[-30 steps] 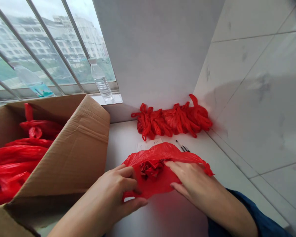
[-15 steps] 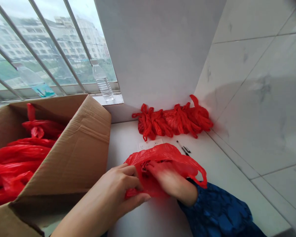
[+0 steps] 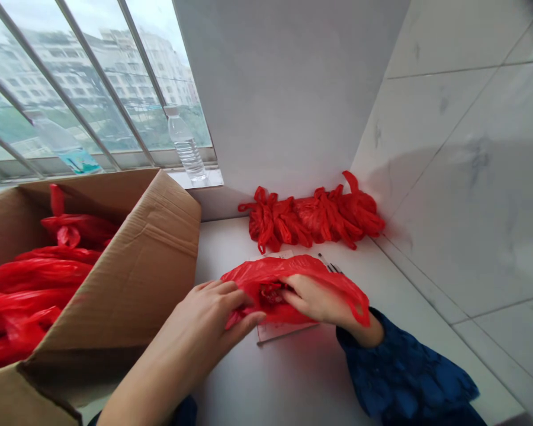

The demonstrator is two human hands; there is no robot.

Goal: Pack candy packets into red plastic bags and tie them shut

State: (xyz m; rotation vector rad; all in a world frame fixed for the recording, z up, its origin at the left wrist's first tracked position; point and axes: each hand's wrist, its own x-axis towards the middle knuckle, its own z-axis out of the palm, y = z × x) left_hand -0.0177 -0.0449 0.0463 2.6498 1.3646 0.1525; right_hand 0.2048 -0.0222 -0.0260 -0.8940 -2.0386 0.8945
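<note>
Two bare hands are at the red plastic bag (image 3: 293, 266), its mouth gaping above the white table (image 3: 257, 390) right before the person. The left hand (image 3: 217, 310) curls its fingers at the bag's left edge, thumb apart; I can't tell whether it pinches the plastic. The right hand (image 3: 313, 299) reaches inside, thumb and fingers parted beside a crumpled red bundle (image 3: 270, 294); from here, I can't tell if it grips. Knotted red bags (image 3: 311, 219) line the wall beyond, and a cardboard box (image 3: 160, 254) stands at left.
</note>
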